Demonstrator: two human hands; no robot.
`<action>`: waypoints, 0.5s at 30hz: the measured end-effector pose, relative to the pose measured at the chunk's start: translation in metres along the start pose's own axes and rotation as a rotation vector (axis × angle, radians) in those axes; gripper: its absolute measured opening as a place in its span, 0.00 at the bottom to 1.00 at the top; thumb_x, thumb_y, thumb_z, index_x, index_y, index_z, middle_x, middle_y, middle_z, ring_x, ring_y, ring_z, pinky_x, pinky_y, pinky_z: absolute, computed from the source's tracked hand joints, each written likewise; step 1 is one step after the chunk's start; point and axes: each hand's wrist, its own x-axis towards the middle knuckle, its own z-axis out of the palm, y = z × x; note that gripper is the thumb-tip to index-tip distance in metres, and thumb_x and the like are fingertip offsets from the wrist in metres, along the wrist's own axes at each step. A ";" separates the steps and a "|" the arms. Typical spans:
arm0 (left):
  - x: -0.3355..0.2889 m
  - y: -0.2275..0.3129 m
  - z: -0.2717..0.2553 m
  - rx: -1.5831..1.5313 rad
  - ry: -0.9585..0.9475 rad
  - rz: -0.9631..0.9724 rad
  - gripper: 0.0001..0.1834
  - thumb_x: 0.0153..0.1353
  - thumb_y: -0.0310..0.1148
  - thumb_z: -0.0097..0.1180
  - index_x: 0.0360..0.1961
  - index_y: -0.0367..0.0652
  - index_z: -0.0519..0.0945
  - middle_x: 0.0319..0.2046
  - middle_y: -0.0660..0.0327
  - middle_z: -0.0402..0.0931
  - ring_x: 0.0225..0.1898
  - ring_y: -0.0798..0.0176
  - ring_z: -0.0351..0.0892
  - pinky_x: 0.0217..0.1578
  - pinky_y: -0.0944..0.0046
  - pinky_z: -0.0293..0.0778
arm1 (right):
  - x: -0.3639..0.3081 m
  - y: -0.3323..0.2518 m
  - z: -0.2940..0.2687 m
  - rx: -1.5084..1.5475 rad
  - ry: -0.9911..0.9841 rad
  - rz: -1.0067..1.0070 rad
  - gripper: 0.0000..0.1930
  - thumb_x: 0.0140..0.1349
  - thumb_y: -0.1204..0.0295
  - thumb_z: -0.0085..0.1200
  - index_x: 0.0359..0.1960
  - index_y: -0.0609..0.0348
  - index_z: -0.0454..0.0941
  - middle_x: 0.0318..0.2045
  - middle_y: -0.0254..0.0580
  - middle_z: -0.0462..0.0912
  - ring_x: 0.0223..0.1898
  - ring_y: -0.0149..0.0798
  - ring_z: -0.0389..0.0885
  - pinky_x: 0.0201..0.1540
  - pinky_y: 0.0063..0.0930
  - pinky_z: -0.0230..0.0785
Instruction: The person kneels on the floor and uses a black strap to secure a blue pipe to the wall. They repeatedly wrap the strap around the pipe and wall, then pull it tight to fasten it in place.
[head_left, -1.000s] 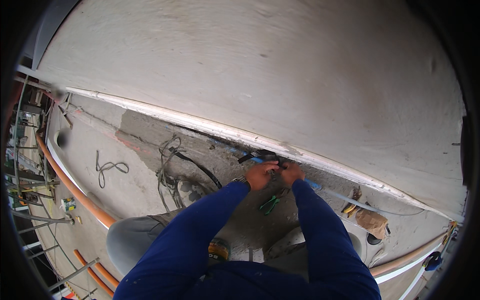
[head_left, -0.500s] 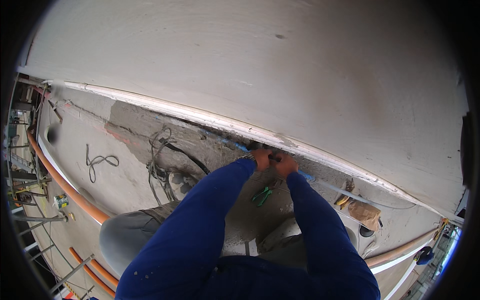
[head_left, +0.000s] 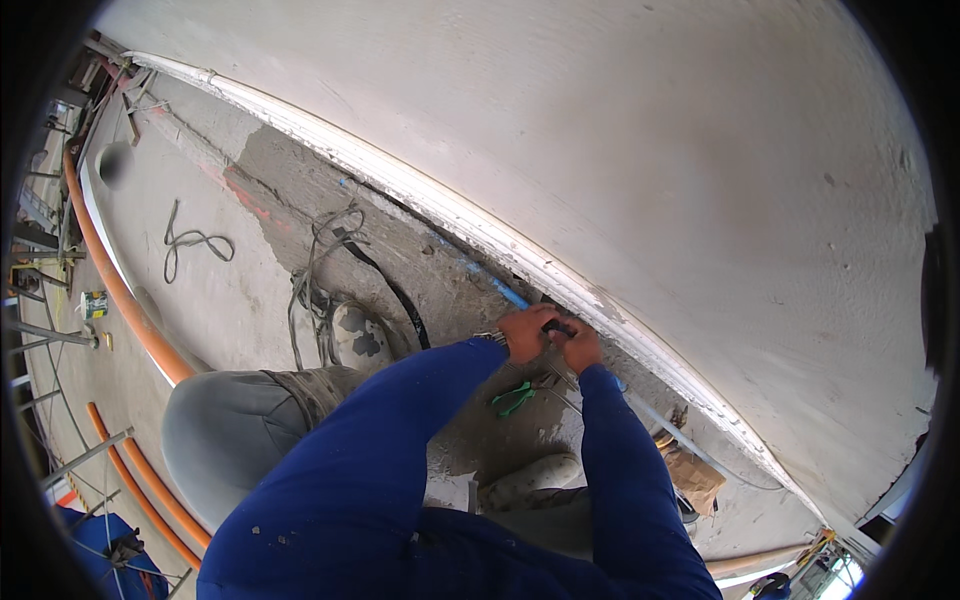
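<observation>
Close together by the foot of the wall are my left hand (head_left: 524, 333) and my right hand (head_left: 579, 347), fingers curled round a small black piece (head_left: 558, 326). It is too small to tell its kind. A blue pipe (head_left: 510, 293) runs along the wall's base and passes behind my left hand. Beyond my right hand, a grey conduit (head_left: 665, 424) continues along the same line. Green-handled pliers (head_left: 514, 398) lie on the floor just below my hands, beside a thin rod or wire.
A white trim strip (head_left: 430, 180) edges the pale wall (head_left: 700, 150). Loose grey cable (head_left: 318, 270) and a black hose (head_left: 400, 295) lie to the left. A brown paper bag (head_left: 693, 478) sits at right. Orange pipes (head_left: 125, 285) and a small tub (head_left: 95, 304) are further left.
The view has turned, so the wall strip slopes more steeply and the paper bag sits lower. My hands stay together at the black piece.
</observation>
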 end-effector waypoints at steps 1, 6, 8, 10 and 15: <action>-0.017 0.006 0.001 -0.088 0.025 -0.039 0.24 0.62 0.24 0.57 0.61 0.42 0.76 0.67 0.45 0.73 0.52 0.44 0.85 0.55 0.51 0.81 | 0.000 0.001 -0.003 -0.024 0.016 0.032 0.26 0.60 0.59 0.72 0.60 0.50 0.86 0.54 0.53 0.89 0.58 0.50 0.87 0.62 0.41 0.76; -0.062 0.013 0.028 -0.281 0.415 -0.269 0.18 0.61 0.17 0.50 0.53 0.40 0.78 0.58 0.52 0.76 0.39 0.55 0.85 0.40 0.61 0.81 | 0.001 0.006 -0.001 0.068 0.010 0.037 0.28 0.60 0.58 0.74 0.60 0.54 0.86 0.51 0.53 0.90 0.53 0.47 0.88 0.60 0.39 0.76; -0.050 -0.014 0.055 -0.550 0.399 -0.429 0.16 0.63 0.17 0.49 0.50 0.41 0.77 0.50 0.55 0.77 0.36 0.57 0.85 0.36 0.62 0.81 | 0.005 0.005 0.005 0.028 -0.014 0.017 0.28 0.60 0.58 0.74 0.60 0.55 0.86 0.50 0.54 0.90 0.51 0.46 0.88 0.58 0.39 0.76; -0.037 -0.018 0.059 -0.813 0.359 -0.629 0.14 0.64 0.17 0.48 0.48 0.43 0.76 0.44 0.58 0.78 0.32 0.60 0.85 0.33 0.63 0.80 | 0.003 -0.002 0.004 -0.016 -0.033 0.059 0.28 0.60 0.58 0.74 0.60 0.56 0.86 0.49 0.54 0.90 0.51 0.46 0.88 0.58 0.38 0.76; -0.011 0.000 0.048 -1.278 0.391 -0.927 0.14 0.66 0.17 0.48 0.48 0.48 0.71 0.37 0.60 0.78 0.27 0.64 0.82 0.31 0.62 0.80 | 0.008 0.011 0.001 0.052 -0.022 0.049 0.27 0.61 0.59 0.74 0.60 0.57 0.86 0.47 0.53 0.90 0.50 0.43 0.88 0.57 0.36 0.77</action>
